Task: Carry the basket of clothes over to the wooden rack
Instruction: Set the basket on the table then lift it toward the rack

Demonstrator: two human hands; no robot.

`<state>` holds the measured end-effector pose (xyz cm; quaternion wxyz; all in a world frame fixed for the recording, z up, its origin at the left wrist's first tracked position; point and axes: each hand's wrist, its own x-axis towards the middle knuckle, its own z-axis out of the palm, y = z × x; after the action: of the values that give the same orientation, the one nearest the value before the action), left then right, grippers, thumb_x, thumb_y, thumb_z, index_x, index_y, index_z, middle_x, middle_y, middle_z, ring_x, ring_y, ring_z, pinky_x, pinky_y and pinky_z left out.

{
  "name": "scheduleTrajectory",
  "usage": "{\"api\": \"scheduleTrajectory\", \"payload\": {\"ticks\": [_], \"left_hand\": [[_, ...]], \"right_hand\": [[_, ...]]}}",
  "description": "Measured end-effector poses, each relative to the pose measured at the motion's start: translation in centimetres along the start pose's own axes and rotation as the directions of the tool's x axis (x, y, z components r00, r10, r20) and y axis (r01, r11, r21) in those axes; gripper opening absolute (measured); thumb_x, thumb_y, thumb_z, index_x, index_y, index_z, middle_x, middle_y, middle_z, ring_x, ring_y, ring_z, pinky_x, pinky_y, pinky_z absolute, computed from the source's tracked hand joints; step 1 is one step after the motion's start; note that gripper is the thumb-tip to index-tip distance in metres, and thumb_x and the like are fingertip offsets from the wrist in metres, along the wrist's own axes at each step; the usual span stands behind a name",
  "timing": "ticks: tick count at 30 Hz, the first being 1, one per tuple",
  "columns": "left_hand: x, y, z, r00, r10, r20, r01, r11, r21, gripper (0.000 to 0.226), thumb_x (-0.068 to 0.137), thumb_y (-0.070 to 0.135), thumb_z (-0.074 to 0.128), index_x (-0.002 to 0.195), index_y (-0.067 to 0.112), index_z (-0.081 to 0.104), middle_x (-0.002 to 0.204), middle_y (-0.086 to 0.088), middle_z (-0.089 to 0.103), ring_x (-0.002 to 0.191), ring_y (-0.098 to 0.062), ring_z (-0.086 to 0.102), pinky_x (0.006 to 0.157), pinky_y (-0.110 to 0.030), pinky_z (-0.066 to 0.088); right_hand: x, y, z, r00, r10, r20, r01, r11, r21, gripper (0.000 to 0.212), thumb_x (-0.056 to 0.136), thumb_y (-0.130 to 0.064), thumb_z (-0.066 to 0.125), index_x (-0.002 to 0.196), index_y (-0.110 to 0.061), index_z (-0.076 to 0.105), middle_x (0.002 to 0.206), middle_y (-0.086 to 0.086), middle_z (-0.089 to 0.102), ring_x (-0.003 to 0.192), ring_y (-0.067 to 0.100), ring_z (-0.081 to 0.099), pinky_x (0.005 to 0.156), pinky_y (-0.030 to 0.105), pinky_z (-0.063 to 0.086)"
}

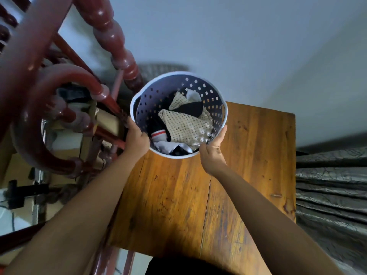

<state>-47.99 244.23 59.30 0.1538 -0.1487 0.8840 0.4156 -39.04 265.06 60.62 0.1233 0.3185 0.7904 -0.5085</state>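
Observation:
A round white plastic basket (156, 98) with square holes sits in the middle of the head view, over the far left end of a brown wooden rack top (248, 155). Inside lie clothes (184, 124): a cream knitted piece, dark garments and a white sock with a red stripe. My left hand (137, 139) grips the basket's near-left rim. At the near-right rim my right hand (213, 151) holds on, fingers reaching up the side. Whether the basket rests on the wood or hangs just above it cannot be told.
A dark red turned-wood frame (111, 36) with curved rails rises at the left, close to my left hand. Grey wrinkled fabric (329, 187) lies at the right of the rack. A pale floor (238, 36) spreads beyond the basket. Cardboard and dark gear sit low at the left.

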Motion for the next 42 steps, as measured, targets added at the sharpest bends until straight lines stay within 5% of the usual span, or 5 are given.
{"api": "scheduleTrajectory", "payload": {"ticks": [11, 19, 26, 34, 42], "left_hand": [[6.6, 1.4, -1.1, 0.998, 0.051, -0.034, -0.046, 0.99, 0.131, 0.073, 0.092, -0.004, 0.038, 0.159, -0.001, 0.009, 0.155, -0.027, 0.042, 0.14, -0.044, 0.044, 0.114, -0.047, 0.036], [-0.4, 2.3, 1.8, 0.978, -0.121, -0.172, 0.064, 0.95, -0.307, 0.093, 0.088, 0.024, 0.061, 0.162, 0.004, 0.008, 0.166, -0.02, 0.025, 0.151, -0.031, 0.033, 0.123, -0.041, 0.028], [-5.3, 3.8, 5.5, 0.984, -0.174, -0.02, 0.147, 0.882, -0.447, 0.105, 0.091, 0.0, 0.057, 0.162, 0.023, -0.017, 0.174, -0.004, 0.005, 0.157, -0.02, 0.017, 0.118, -0.026, 0.019], [1.2, 0.7, -0.5, 0.993, -0.11, 0.048, 0.117, 0.972, -0.204, 0.099, 0.089, 0.003, 0.049, 0.161, 0.014, -0.019, 0.173, -0.013, 0.002, 0.159, -0.029, 0.013, 0.127, -0.045, 0.016], [-2.8, 2.5, -0.2, 0.993, -0.117, 0.02, 0.118, 0.949, -0.291, 0.094, 0.09, 0.024, 0.059, 0.163, 0.012, 0.0, 0.165, -0.014, 0.031, 0.148, -0.033, 0.037, 0.119, -0.038, 0.029]], "right_hand": [[2.6, -2.2, 1.4, 0.988, 0.005, 0.153, -0.015, 0.998, 0.059, 0.098, 0.109, -0.04, 0.043, 0.156, -0.023, -0.041, 0.173, 0.016, 0.025, 0.149, 0.048, 0.041, 0.12, 0.054, 0.032], [5.5, -2.8, -3.2, 0.988, -0.144, 0.052, 0.143, 0.989, 0.023, 0.099, 0.099, -0.063, 0.044, 0.159, -0.04, -0.031, 0.179, 0.009, 0.007, 0.16, 0.04, 0.027, 0.124, 0.067, 0.028], [5.7, -3.0, -3.2, 0.982, -0.182, 0.048, 0.186, 0.977, -0.106, 0.081, 0.108, -0.019, 0.036, 0.165, -0.038, -0.018, 0.149, 0.02, 0.058, 0.072, 0.026, 0.066, 0.067, 0.053, 0.06], [1.0, -1.6, -0.5, 0.95, -0.255, 0.179, 0.298, 0.913, -0.279, 0.084, 0.107, -0.059, 0.031, 0.16, -0.039, -0.032, 0.179, 0.007, 0.007, 0.11, 0.044, 0.073, 0.076, 0.048, 0.065], [0.6, -3.6, -3.6, 0.963, -0.149, 0.224, 0.225, 0.902, -0.368, 0.073, 0.109, -0.051, 0.035, 0.168, -0.035, -0.005, 0.166, 0.015, 0.044, 0.125, 0.039, 0.067, 0.091, 0.046, 0.056]]}}
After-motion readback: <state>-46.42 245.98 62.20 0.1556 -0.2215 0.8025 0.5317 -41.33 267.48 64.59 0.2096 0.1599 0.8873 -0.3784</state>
